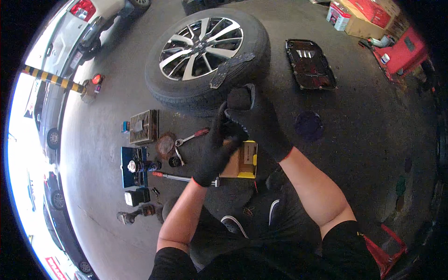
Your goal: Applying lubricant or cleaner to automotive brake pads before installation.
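Observation:
My left hand and my right hand, both in black gloves, are closed together around a dark object just in front of the tire; its exact kind is hard to make out. Below my hands lies an open yellow-edged cardboard box. Left of them are a red-handled ratchet, a long wrench, an open blue toolbox and a spray can. A flat dark perforated piece rests on the tire of a wheel with an alloy rim.
An oil pan lies at the back right, near red equipment and cartons. An air filter and a power tool lie left. A striped post and parked cars line the left side. A red stand is lower right.

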A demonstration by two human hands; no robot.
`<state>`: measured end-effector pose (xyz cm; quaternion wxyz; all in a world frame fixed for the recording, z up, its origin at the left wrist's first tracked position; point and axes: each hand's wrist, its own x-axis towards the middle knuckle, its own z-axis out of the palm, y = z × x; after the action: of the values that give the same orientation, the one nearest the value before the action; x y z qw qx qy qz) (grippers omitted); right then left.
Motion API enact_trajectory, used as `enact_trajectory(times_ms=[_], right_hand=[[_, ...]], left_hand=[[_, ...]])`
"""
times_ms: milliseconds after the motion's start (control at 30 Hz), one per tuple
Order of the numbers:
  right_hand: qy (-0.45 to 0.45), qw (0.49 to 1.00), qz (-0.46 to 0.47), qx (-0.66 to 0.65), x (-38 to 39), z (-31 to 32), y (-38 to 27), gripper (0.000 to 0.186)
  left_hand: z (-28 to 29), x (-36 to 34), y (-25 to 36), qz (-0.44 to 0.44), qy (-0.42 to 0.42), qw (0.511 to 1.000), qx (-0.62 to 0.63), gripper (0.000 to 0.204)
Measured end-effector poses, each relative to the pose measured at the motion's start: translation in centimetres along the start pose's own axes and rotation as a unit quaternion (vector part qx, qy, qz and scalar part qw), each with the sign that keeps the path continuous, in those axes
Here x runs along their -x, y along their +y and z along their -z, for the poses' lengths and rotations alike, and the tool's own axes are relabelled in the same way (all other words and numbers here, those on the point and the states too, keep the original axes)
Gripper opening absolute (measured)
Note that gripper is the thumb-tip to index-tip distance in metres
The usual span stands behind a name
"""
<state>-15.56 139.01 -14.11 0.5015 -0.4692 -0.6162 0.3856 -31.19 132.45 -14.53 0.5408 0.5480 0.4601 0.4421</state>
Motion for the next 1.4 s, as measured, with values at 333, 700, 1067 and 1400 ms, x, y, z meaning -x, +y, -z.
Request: enact_trajectory(times_ms=[333, 700, 1067, 1400], right_hand=[[-0.246, 0.962, -0.08, -0.091, 3.0, -2.4, -3.6, 0.028], [-0.224, 0.972, 0.062, 0.022, 3.2, -3.1, -2.6, 0.027], [-0.313, 0.938, -0.051, -0.137, 5.1, -4.2, 0.9, 0.033], [-0.24, 0.966, 0.094, -0.034, 5.3, -5.0, -1.6, 0.027]], left_hand=[[5.1, 4.9, -1.9, 0.093, 0.073, 0.98, 0.158, 0.067], [6.7, 7.0, -2.3, 0.15, 0.04, 0.972, 0.178, 0.067], [7.8, 7.2, -4.6, 0.027, 0.037, 0.998, 0.043, 0.071], [6.7, 7.8, -1.5, 0.039, 0.061, 0.994, 0.084, 0.056]])
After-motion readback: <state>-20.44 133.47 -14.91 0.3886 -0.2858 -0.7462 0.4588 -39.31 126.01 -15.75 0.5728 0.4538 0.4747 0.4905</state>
